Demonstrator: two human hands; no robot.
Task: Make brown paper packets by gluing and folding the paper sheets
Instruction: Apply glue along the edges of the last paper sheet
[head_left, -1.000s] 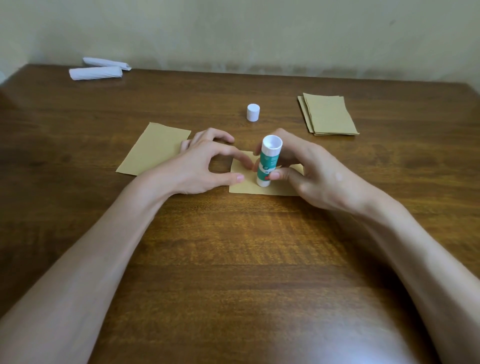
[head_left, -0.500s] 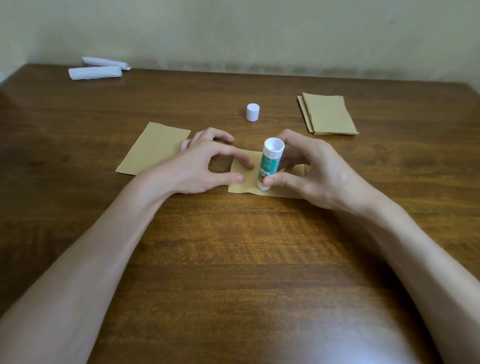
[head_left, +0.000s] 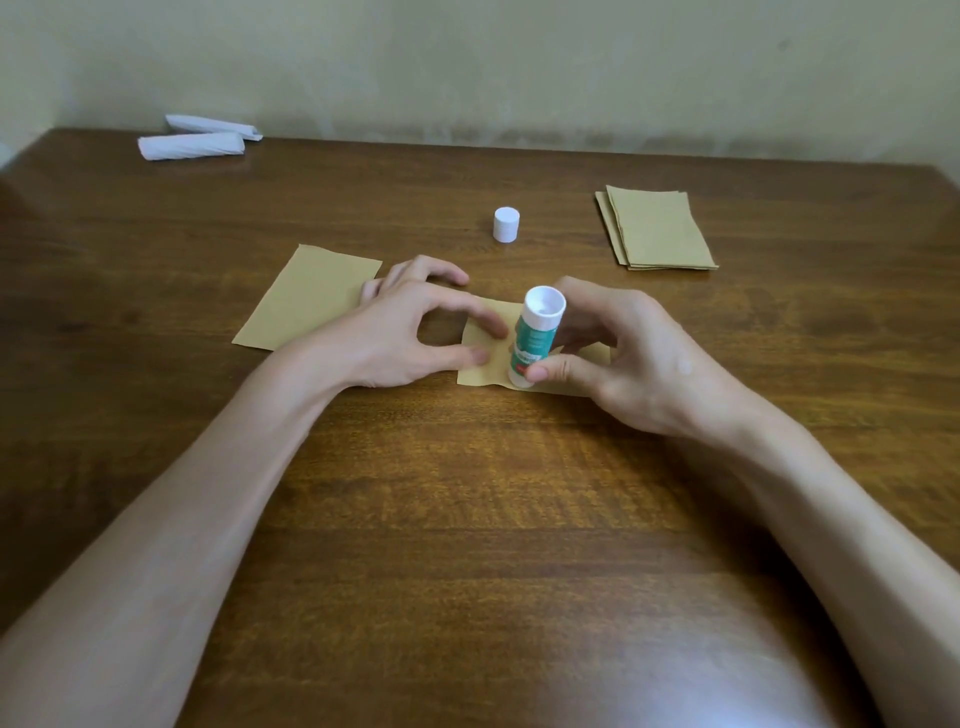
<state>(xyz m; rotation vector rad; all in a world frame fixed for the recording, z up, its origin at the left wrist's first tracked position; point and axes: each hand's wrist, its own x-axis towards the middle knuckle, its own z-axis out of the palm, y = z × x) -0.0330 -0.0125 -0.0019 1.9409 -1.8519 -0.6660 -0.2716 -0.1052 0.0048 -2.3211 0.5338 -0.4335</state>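
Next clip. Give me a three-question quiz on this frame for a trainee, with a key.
1. What does the left hand press with its fingertips?
2. Which grips the glue stick? A. left hand B. right hand C. neither
3. True or false: the white cap stands on the table, off the glue stick.
Key: 1. the small brown paper piece under both hands; 2. B; 3. true.
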